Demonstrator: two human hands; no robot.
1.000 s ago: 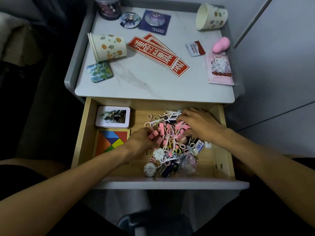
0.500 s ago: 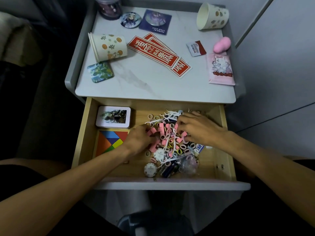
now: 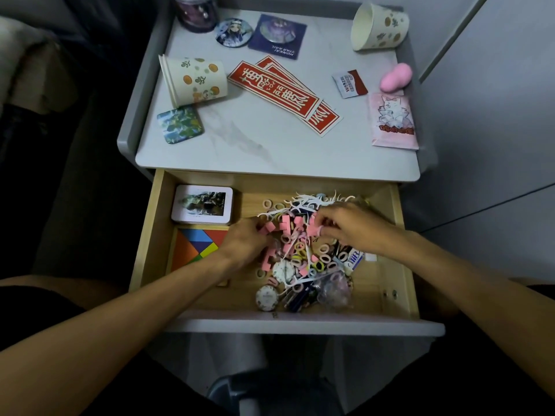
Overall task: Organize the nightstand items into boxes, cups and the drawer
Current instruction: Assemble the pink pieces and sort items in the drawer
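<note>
Working inside the open drawer [image 3: 378, 280], we have both hands down in the heap of small things [image 3: 303, 259] that lies between and just beneath them. Our left hand [image 3: 241, 246] curls its fingers round a few pink pieces [image 3: 286, 226] at its own side of the heap. Our right hand [image 3: 354, 226] pinches more of the pink pieces at its fingertips, which point toward the left hand. Neither hand looks flat or empty, though the fingertips are partly buried and we cannot count what each holds.

We hold them this way, we think, because the pink pieces are mixed in with hair rings [image 3: 300, 253], white floss picks [image 3: 303, 202] and round dials [image 3: 266, 297]. One kind has to be picked out by pinching, not scooped. With the hands meeting over the middle, both can reach the same patch.

To the left of the left hand, a tin box [image 3: 202, 204] and a coloured puzzle [image 3: 195, 244] lie by the drawer wall, out of the sorting. Beyond both hands is the nightstand top [image 3: 270, 157]. There a stack of paper cups [image 3: 195, 81] lies on its side ahead of the left hand, and another cup [image 3: 380, 25] lies tipped far ahead of the right. We judge the sorted pieces belong in these, so a cup needs standing up first. Red cards [image 3: 282, 91] lie between the cups.
</note>
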